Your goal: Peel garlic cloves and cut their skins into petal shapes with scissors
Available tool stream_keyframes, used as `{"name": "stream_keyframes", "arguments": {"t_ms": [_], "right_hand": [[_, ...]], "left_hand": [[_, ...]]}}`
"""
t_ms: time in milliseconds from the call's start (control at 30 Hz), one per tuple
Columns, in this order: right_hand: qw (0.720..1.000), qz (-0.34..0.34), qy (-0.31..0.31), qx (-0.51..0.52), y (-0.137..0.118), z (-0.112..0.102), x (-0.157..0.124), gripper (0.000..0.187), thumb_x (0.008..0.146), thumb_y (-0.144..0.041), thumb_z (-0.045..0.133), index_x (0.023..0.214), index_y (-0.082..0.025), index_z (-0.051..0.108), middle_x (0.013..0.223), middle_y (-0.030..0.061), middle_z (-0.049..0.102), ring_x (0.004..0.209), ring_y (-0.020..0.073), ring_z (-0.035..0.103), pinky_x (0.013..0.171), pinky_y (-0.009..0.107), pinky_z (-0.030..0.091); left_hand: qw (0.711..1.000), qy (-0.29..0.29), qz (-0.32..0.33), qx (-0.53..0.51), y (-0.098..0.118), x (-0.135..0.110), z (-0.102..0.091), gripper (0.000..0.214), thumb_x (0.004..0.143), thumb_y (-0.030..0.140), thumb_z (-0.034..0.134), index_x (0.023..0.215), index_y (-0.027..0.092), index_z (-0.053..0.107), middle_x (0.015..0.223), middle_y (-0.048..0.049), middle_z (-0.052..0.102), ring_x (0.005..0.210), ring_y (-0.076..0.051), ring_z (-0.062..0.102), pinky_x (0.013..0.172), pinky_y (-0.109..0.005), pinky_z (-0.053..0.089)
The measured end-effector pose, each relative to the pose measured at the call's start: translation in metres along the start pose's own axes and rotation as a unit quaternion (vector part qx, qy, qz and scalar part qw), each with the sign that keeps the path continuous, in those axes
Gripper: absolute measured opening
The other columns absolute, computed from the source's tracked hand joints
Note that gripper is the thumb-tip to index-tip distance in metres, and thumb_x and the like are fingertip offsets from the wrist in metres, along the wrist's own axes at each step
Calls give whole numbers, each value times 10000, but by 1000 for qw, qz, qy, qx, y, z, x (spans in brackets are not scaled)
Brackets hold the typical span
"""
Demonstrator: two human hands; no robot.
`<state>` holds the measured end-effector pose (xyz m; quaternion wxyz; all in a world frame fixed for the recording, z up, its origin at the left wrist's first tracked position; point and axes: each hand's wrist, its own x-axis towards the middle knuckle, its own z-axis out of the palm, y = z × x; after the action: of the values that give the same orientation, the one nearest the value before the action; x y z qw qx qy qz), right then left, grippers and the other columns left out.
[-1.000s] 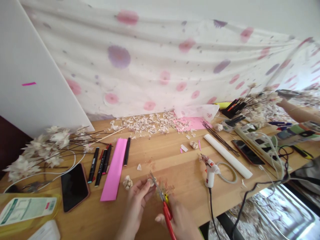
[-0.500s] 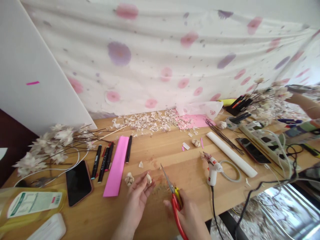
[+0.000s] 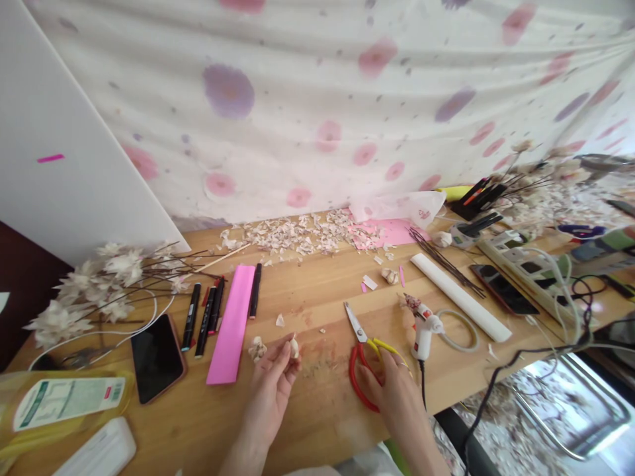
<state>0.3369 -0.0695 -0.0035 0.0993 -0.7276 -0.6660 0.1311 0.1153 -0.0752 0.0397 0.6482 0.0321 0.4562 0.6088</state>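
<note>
Between the thumb and fingertips of my left hand (image 3: 276,370) is a small pale garlic clove (image 3: 294,346). Just left of those fingers a piece of a garlic bulb (image 3: 257,348) lies on the table. My right hand (image 3: 394,390) has its fingers on the handles of the scissors (image 3: 359,337), one red and one yellow. The scissors lie flat or nearly so, blades closed and pointing away from me. Part of the yellow handle is hidden by my fingers. A loose flake of garlic skin (image 3: 280,320) rests beyond my left hand.
To the right stand a glue gun (image 3: 423,330) and a white roll (image 3: 461,297). A garlic bulb (image 3: 389,276) lies farther back, near scattered garlic skins (image 3: 302,235). On the left are pink paper (image 3: 231,330), markers (image 3: 203,322), a phone (image 3: 157,359) and a yellow bottle (image 3: 69,403).
My right hand has moved right and forward and lowered the scissors toward the table; their blades have closed. The left hand keeps the clove, nearly in place. Another person's arm at far right has gone.
</note>
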Motion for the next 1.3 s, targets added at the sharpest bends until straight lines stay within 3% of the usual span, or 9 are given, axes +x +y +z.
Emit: {"name": "stream_keyframes", "arguments": {"t_ms": [200,333,400,500,533,633,867,1133,1300], "right_hand": [[999,-47,-2,-27,5,-12,9,311,886,-286,587,1121,-101,675,1023,214,702,926,376,677,836,492,509],[990,-26,0,141,-11,-35,13,303,923,-375,536,1029,-149,707,1023,174,699,850,324,673,800,468,519],[954,-31,-58,292,-34,-45,11,365,958,-498,497,994,-192,694,830,94,691,719,249,648,666,367,529],[854,-35,-172,491,-74,-48,7,426,948,-606,484,965,-204,626,692,0,588,547,160,563,486,265,469],[820,-45,-208,531,-85,-45,6,436,940,-621,494,915,-201,607,691,-12,573,531,140,550,482,252,469],[767,-38,-252,588,-103,-34,4,473,887,-655,567,808,-189,563,655,-29,556,505,110,536,474,231,467],[723,0,-278,632,-96,-30,1,425,783,-564,747,831,-153,648,666,-14,648,478,87,548,462,208,480],[687,5,-301,662,-94,-37,2,373,744,-501,800,724,-143,696,623,-3,668,449,83,559,446,197,487],[664,15,-326,673,-93,-38,4,375,726,-500,813,707,-140,710,599,-7,667,431,77,564,423,180,480]], "left_hand": [[1000,8,9,21,6,-2,6,455,528,342,956,903,163,771,772,-10,708,655,-78,633,630,-161,540],[996,2,47,77,6,-2,7,402,545,393,939,838,173,775,735,-11,707,651,-98,622,632,-191,533],[991,0,64,116,5,-3,7,397,572,427,919,853,179,787,761,-26,727,669,-115,627,656,-214,537],[976,-15,97,196,5,-7,8,359,646,454,868,873,185,801,769,-39,736,703,-148,637,700,-250,543],[968,-22,114,224,5,-9,8,341,673,458,848,875,187,804,774,-44,734,727,-165,646,711,-261,546],[943,-29,166,286,8,-14,9,291,731,458,798,870,202,813,839,-64,736,835,-216,674,737,-275,557],[930,-26,193,312,9,-19,9,220,763,404,777,865,212,811,869,-62,727,792,-196,675,687,-254,549],[962,-49,99,250,7,-18,3,286,747,444,800,866,185,810,679,-16,684,646,-130,612,628,-210,520],[969,-62,64,230,11,-18,0,293,708,437,838,862,188,819,677,-9,687,621,-106,606,606,-185,515]]}}
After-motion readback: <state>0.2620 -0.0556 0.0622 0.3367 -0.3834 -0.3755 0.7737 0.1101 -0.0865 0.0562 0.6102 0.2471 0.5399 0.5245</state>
